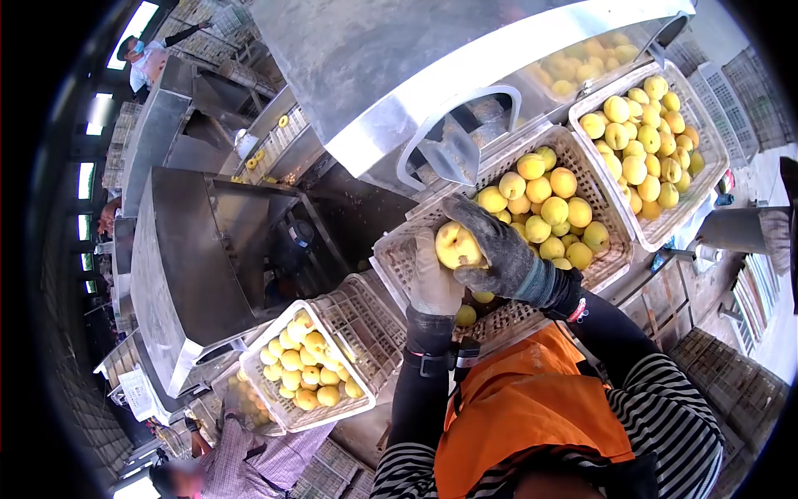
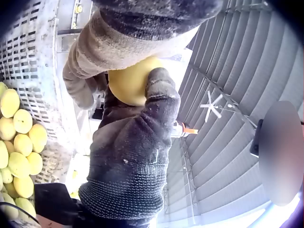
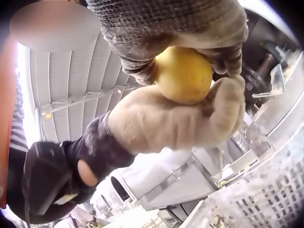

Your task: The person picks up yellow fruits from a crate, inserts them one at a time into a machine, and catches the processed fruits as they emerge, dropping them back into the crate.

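beyond your hands stands a large metal machine (image 1: 465, 58), and its rounded metal guard (image 1: 457, 125) juts out toward your right hand, the nearest thing ahead of it. a plastic crate (image 1: 395, 254) lies beneath your hands, with more yellow fruits (image 1: 544, 204) heaped to the right of your right hand. farther right of that hand, a second crate (image 1: 702, 125) is also piled with fruit. below and to the left of your left hand, a third crate (image 1: 370, 308) sits tilted, fruit gathered in it. your orange apron (image 1: 532, 399) is on the near side of both hands. well off to your left hand's side is a person in a checked shirt (image 1: 266, 453).

the yellow fruit (image 1: 457, 245) lies between your palms: your left hand (image 1: 435, 274), in a tan glove, cradles it, and your right hand (image 1: 503, 254), gloved dark grey, grips it from the other side, fingers bent over it.
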Demonstrator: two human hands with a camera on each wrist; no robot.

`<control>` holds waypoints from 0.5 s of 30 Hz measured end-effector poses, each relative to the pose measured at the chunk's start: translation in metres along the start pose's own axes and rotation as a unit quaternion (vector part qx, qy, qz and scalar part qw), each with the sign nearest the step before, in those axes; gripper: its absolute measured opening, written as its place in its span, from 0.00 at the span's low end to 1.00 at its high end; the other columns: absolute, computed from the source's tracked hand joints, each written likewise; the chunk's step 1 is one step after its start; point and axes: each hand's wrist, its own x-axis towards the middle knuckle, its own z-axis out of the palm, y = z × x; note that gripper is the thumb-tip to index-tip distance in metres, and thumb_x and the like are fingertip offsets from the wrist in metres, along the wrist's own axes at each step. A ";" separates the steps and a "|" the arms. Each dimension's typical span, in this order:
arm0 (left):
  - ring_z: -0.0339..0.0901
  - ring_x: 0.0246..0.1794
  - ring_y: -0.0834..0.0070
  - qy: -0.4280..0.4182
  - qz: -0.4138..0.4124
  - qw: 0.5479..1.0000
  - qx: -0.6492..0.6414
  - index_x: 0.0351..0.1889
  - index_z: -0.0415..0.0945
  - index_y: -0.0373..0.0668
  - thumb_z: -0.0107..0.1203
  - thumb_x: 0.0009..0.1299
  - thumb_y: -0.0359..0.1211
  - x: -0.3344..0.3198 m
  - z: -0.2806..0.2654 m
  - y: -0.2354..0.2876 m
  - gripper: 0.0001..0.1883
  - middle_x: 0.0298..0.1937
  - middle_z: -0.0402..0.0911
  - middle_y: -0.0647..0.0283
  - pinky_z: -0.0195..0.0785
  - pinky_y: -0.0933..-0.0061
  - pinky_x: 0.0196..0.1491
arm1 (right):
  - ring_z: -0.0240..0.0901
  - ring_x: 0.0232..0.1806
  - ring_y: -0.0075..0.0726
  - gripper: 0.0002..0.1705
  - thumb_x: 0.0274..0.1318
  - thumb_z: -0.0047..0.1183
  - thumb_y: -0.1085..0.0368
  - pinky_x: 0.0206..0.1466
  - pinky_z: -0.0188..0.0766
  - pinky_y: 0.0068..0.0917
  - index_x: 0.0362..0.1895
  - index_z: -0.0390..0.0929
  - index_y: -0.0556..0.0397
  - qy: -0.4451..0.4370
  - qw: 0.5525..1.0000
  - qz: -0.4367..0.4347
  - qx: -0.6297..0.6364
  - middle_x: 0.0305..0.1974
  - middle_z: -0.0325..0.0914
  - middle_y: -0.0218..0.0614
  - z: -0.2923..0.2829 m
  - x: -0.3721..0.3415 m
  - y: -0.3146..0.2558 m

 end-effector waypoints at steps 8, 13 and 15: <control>0.65 0.58 0.67 -0.051 0.097 0.994 0.001 0.61 0.61 0.43 0.44 0.71 0.49 0.015 0.003 -0.004 0.26 0.57 0.68 0.58 0.58 0.59 0.61 | 0.63 0.58 0.54 0.50 0.41 0.63 0.47 0.63 0.57 0.44 0.63 0.55 0.59 0.209 0.962 0.094 -0.147 0.59 0.63 0.50 0.027 0.028 -0.010; 0.69 0.50 0.68 0.044 0.084 0.995 -0.042 0.59 0.63 0.39 0.41 0.73 0.44 0.047 -0.072 -0.039 0.22 0.49 0.72 0.58 0.64 0.61 0.51 | 0.62 0.58 0.55 0.41 0.45 0.60 0.51 0.68 0.49 0.49 0.59 0.57 0.56 0.209 0.945 0.131 -0.216 0.54 0.65 0.48 0.019 0.074 0.060; 0.69 0.49 0.67 0.224 -0.020 0.974 0.026 0.59 0.62 0.42 0.41 0.73 0.44 0.052 -0.110 -0.063 0.22 0.48 0.72 0.60 0.65 0.60 0.51 | 0.60 0.60 0.54 0.41 0.45 0.59 0.50 0.69 0.45 0.50 0.58 0.56 0.56 0.178 0.924 0.061 -0.333 0.55 0.64 0.48 0.009 0.093 0.078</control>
